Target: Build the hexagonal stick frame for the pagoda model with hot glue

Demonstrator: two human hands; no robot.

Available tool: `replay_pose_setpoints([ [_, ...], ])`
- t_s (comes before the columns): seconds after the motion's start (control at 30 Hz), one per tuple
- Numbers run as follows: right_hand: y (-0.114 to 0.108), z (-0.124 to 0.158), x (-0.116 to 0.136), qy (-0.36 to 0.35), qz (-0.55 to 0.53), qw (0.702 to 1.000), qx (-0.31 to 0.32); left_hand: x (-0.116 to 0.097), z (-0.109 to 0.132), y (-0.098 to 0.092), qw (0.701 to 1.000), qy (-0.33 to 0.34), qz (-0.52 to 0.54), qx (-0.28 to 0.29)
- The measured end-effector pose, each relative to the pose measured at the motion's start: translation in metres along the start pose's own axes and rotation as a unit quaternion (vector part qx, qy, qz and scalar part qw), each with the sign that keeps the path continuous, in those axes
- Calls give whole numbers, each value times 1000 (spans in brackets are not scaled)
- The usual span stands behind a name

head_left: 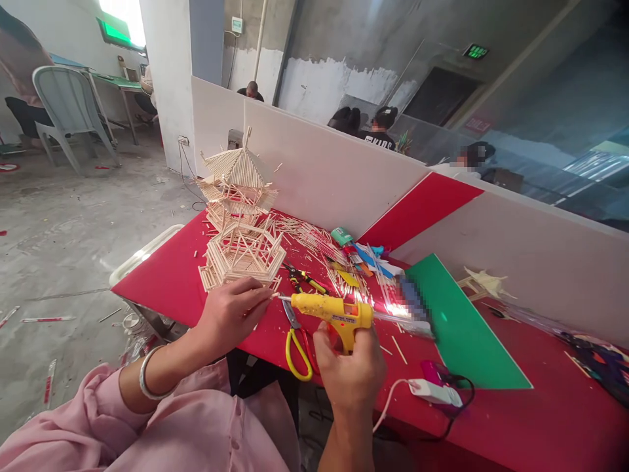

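Note:
My right hand [350, 367] is wrapped round the handle of a yellow hot glue gun [331, 311], its nozzle pointing left. A clear glue stick [393, 318] juts from the gun's back. Just off the nozzle, my left hand [234, 308] pinches a small wooden stick [275, 295], mostly covered by the fingers. Behind the left hand stands a lower wooden stick frame [243, 255] with a many-sided rim. A tiered stick pagoda [240, 170] with a pointed roof rises beyond it. Scissors with yellow handles [297, 347] lie under the glue gun.
Pliers [307, 278] and loose wooden sticks [309, 239] lie on the red table [162, 275]. A green can [343, 237] lies near the partition [334, 157]. To the right are a green board [457, 314] and a white power strip [435, 392] with cords. Several people sit beyond the partition.

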State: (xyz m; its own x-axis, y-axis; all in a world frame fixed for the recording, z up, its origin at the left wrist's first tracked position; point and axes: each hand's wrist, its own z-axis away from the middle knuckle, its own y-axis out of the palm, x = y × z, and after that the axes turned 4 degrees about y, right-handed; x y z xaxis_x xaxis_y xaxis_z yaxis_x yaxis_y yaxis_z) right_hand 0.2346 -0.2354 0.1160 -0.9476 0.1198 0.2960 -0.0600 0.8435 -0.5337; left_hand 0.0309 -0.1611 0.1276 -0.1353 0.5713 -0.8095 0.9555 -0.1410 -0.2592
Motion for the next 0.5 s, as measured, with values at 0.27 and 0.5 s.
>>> replay_pose_setpoints([
  [0.27,-9,28,-103,298,27,911,283,-26,-51,-45,981,8,-57,187],
  [0.5,18,64,-156,260,109,888,364,-30,-123,-64,919,-56,-127,369],
])
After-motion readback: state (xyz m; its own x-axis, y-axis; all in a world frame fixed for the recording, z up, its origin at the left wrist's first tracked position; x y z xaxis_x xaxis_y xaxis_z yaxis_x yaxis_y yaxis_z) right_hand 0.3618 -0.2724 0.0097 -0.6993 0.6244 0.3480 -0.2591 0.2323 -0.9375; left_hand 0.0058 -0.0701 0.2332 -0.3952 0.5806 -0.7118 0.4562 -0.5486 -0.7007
